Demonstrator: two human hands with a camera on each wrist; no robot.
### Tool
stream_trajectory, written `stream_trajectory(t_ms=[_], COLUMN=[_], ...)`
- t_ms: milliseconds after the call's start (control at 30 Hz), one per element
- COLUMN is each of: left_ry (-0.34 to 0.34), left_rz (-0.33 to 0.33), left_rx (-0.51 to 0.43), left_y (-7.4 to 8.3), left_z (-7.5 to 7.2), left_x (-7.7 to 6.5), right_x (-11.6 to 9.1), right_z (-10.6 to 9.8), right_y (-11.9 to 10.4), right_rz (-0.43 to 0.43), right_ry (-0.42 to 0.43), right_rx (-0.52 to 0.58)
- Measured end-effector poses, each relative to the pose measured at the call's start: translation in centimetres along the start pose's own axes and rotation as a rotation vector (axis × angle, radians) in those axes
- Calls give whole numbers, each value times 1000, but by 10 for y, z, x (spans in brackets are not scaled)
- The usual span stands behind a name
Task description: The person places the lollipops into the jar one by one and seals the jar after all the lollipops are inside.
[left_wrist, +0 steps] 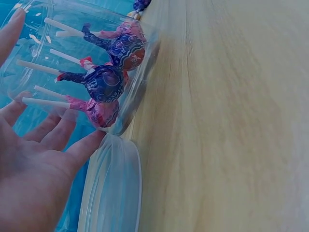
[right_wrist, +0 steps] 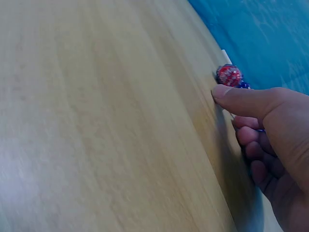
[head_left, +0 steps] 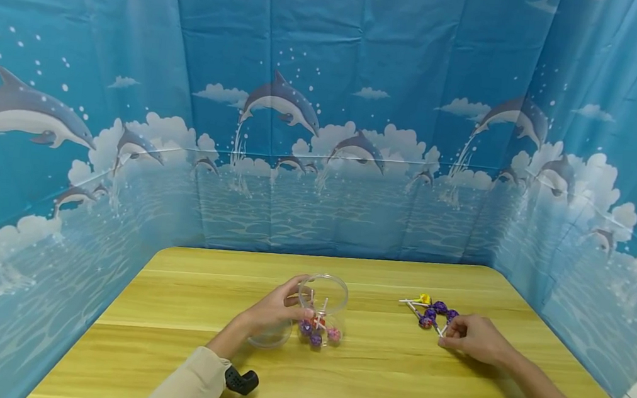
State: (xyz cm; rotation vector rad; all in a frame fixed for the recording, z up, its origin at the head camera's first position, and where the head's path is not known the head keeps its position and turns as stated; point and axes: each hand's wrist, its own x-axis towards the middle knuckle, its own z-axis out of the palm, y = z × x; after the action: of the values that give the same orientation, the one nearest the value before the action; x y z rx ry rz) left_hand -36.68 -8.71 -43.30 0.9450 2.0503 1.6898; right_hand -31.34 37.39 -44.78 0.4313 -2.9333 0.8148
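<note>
My left hand (head_left: 280, 306) grips a clear plastic jar (head_left: 323, 294), tilted on the table, thumb and fingers spread round its wall. Inside lie several wrapped lollipops (left_wrist: 104, 83), purple and pink, sticks toward the rim. A clear round lid (head_left: 270, 335) is under and beside that hand; the left wrist view shows its edge (left_wrist: 116, 186) by my fingertips. On the right, my right hand (head_left: 477, 339) is at the stick ends of a loose group of lollipops (head_left: 440, 307). Its thumb and forefinger stand slightly apart near a stick; the other fingers are curled. A red-and-blue lollipop (right_wrist: 229, 76) shows beyond the thumb.
A yellow-wrapped lollipop (head_left: 425, 298) lies at the far side of the loose group. All rests on a yellow wood-grain table (head_left: 185, 288). Behind and at both sides hangs a blue dolphin-print curtain (head_left: 317, 211), close to the table's edges.
</note>
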Motion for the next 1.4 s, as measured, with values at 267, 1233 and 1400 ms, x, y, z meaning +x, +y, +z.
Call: stream_trajectory(t_ms=[267, 1233, 1400], left_ry=[7, 8, 5], left_rz=[0, 0, -6], left_rx=[-13, -16, -15], left_y=[-1, -2, -1], left_z=[0, 0, 0], left_x=[0, -2, -1], right_x=[-2, -8, -1], right_z=[4, 4, 2], right_y=[-1, 10, 7], right_rz=[35, 272, 234], right_ry=[39, 203, 206], right_rx=[3, 310, 312])
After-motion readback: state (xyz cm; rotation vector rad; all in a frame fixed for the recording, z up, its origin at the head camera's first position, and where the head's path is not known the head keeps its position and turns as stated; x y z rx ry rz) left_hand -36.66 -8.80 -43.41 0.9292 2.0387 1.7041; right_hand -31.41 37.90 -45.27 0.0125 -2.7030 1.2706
